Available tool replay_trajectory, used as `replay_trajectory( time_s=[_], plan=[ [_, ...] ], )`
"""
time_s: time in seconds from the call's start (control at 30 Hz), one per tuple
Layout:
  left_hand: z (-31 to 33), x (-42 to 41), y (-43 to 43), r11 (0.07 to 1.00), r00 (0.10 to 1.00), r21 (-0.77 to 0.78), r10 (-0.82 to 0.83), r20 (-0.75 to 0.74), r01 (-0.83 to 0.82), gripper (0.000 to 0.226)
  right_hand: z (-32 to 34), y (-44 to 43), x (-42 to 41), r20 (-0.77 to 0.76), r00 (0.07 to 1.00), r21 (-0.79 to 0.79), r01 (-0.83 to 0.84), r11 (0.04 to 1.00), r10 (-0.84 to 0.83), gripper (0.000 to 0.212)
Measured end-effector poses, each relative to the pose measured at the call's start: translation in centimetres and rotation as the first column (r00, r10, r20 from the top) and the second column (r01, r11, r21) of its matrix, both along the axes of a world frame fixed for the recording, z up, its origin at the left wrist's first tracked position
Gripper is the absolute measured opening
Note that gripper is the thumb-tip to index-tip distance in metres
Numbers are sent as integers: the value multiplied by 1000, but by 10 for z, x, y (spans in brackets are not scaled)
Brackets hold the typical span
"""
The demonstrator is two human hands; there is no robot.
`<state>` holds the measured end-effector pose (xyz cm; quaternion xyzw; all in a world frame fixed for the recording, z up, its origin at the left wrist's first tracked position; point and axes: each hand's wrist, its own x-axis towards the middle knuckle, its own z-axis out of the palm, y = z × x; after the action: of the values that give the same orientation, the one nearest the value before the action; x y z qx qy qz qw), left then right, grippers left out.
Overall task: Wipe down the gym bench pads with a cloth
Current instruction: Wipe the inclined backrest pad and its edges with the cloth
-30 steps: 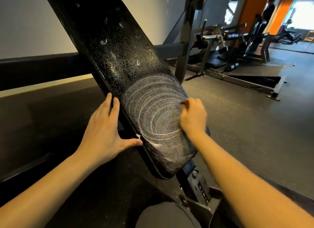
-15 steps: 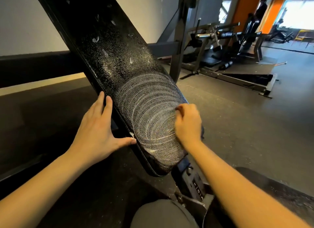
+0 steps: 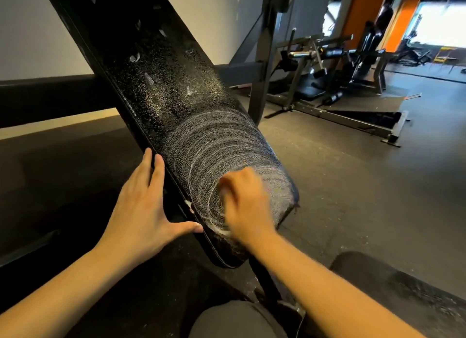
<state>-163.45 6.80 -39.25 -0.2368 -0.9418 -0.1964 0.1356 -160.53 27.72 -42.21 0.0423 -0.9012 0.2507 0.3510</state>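
The black inclined bench pad (image 3: 176,106) slants from upper left down to the centre. Its upper part is speckled with droplets and its lower part carries white foamy swirl marks. My left hand (image 3: 141,211) lies flat against the pad's left edge, fingers straight and thumb against the rim. My right hand (image 3: 244,206), blurred by motion, presses on the lower pad with fingers curled over the cloth. The cloth is almost wholly hidden under it; a small dark scrap (image 3: 295,207) shows at the pad's right edge.
A second black pad (image 3: 403,287), the seat, lies at lower right, and my knee (image 3: 239,320) is below the bench. A steel upright (image 3: 264,60) stands behind the pad. Other gym machines (image 3: 327,68) and a distant person (image 3: 384,12) are at the back right.
My right hand has swept from the pad's right edge leftward to the middle of the lower pad, now blurred. My left hand stays on the left edge.
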Motion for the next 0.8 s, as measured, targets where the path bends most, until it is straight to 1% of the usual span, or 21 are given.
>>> replay_trajectory(
  time_s=[0.03,0.07,0.1,0.13,0.2,0.23,0.27,0.33,0.37,0.4,0.47,0.5,0.53,0.57,0.6,0.63,0.67,0.7,0.73,0.77,0.8],
  plan=[
    [-1,-1,0,1000,1000,-9,4,-20,-4,159,-9,-9,22,21,983,98,-184,978,182,17],
    [-1,0,0,1000,1000,-11,5,-27,-6,159,-15,-3,40,58,956,169,-294,941,288,23],
    [0,0,1,1000,1000,-11,4,-15,-4,159,-20,17,48,82,950,206,-313,927,303,26],
    [1,0,2,1000,1000,-11,2,-2,-2,158,-25,43,47,82,971,219,-238,946,225,26],
    [3,1,3,1000,1000,-7,2,-7,-2,156,-30,97,27,57,996,107,64,992,-70,21],
    [4,1,3,1000,1000,-7,2,-12,-2,156,-28,119,10,85,966,9,245,969,-245,19],
    [3,2,3,1000,1000,-11,2,-12,-2,156,-24,131,-6,140,914,-94,395,914,-380,17],
    [3,3,3,1000,1000,-16,9,-6,-9,156,-15,123,-23,178,857,-159,509,846,-483,14],
    [3,2,3,1000,1000,-17,11,-5,-12,156,-10,104,-22,146,875,-176,482,858,-462,12],
    [2,1,4,1000,1000,-18,13,-8,-13,156,-10,79,-13,82,924,-175,382,907,-374,11],
    [2,1,3,1000,1000,-19,17,-14,-17,156,-20,28,29,-10,1000,-49,20,999,-20,15],
    [2,1,3,1000,1000,-20,20,-13,-20,156,-27,12,53,18,984,49,-178,983,178,18],
    [2,1,3,1000,1000,-23,20,-12,-20,156,-33,14,66,64,956,153,-292,944,285,20],
    [2,1,3,1000,1000,-26,15,-11,-15,156,-34,30,67,81,951,214,-308,927,297,20],
    [1,1,3,1000,1000,-23,12,-10,-13,156,-36,52,59,65,976,221,-218,951,209,20],
    [2,1,3,1000,1000,-17,16,-7,-16,157,-37,76,48,54,998,144,-42,989,34,19],
    [3,2,3,1000,1000,-18,17,1,-17,157,-36,98,36,56,984,30,170,985,-171,17],
    [4,3,3,1000,1000,-23,13,5,-13,157,-32,109,27,90,938,-68,340,938,-334,15],
    [3,3,3,1000,1000,-23,10,4,-10,157,-30,104,20,90,918,-118,396,911,-387,14],
    [4,3,3,1000,1000,-19,9,2,-9,157,-26,81,19,79,938,-116,344,932,-337,13],
    [3,2,2,1000,1000,-17,12,0,-12,157,-25,50,23,43,982,-70,189,980,-186,13]
  ],
)
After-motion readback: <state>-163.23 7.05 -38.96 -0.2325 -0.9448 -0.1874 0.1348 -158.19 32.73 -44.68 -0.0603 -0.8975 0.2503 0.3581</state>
